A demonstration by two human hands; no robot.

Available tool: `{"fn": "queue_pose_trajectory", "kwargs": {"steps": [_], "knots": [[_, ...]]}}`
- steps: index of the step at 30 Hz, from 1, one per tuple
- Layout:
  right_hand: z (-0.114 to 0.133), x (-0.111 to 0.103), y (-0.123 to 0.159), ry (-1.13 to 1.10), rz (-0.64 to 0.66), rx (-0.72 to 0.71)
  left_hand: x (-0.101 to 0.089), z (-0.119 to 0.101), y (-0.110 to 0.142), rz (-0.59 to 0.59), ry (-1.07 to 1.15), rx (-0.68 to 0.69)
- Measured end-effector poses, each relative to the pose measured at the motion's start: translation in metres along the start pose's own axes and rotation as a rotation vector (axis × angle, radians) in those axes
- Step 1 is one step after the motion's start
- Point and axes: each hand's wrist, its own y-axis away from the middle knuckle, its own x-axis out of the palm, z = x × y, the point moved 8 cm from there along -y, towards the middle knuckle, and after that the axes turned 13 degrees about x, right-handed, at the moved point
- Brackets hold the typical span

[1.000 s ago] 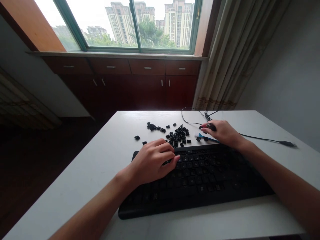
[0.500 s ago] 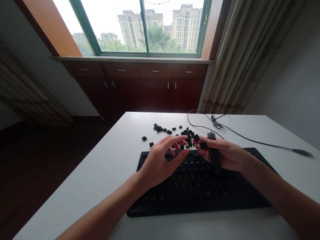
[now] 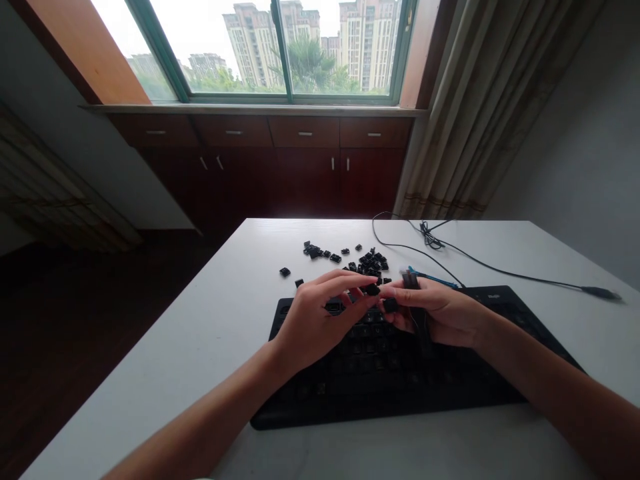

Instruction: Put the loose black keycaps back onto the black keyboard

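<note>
The left hand [image 3: 320,313] pinches a small square black plastic keycap [image 3: 371,290]; the right hand [image 3: 440,307] holds a long black object [image 3: 419,320] and a second black keycap [image 3: 390,305]. Below them lies the wide black plastic keyboard [image 3: 310,413], with many keys in rows; its bare places are too dark to count. At the far side, a loose pile of black keycaps [image 3: 371,262] remains off it.

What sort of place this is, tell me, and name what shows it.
Probably a room in a home: a long curtain hangs beside a window that looks out on tower blocks, and reddish-brown cabinets run beneath it.
</note>
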Motion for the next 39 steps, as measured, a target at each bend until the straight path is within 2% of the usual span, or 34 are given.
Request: {"fn": "queue_pose_trajectory", "kwargs": {"steps": [4, 10, 18, 24, 29, 34, 36, 39], "knots": [[0.003, -0.007, 0.004, -0.025, -0.034, -0.028, -0.003, 0.004, 0.002, -0.034, -0.008, -0.043], [0.008, -0.023, 0.009, -0.113, -0.107, -0.054, -0.002, 0.004, 0.001, -0.011, -0.055, -0.015], [0.017, -0.021, 0.015, -0.142, -0.149, -0.11, -0.004, 0.002, 0.0, -0.002, -0.099, 0.01], [0.021, -0.02, 0.017, -0.117, -0.144, -0.162, 0.0, 0.011, 0.003, -0.007, 0.01, -0.119], [0.032, -0.031, 0.027, -0.097, -0.222, -0.239, -0.001, 0.016, 0.006, -0.036, 0.066, -0.164], [0.045, -0.039, 0.04, -0.024, -0.25, -0.325, 0.004, 0.016, 0.005, 0.051, 0.091, -0.22], [0.05, -0.045, 0.046, 0.061, -0.328, -0.367, 0.006, 0.018, 0.005, 0.065, 0.131, -0.261], [0.061, -0.053, 0.058, 0.347, -0.546, -0.423, 0.006, 0.022, 0.003, 0.059, 0.172, -0.287]]}}
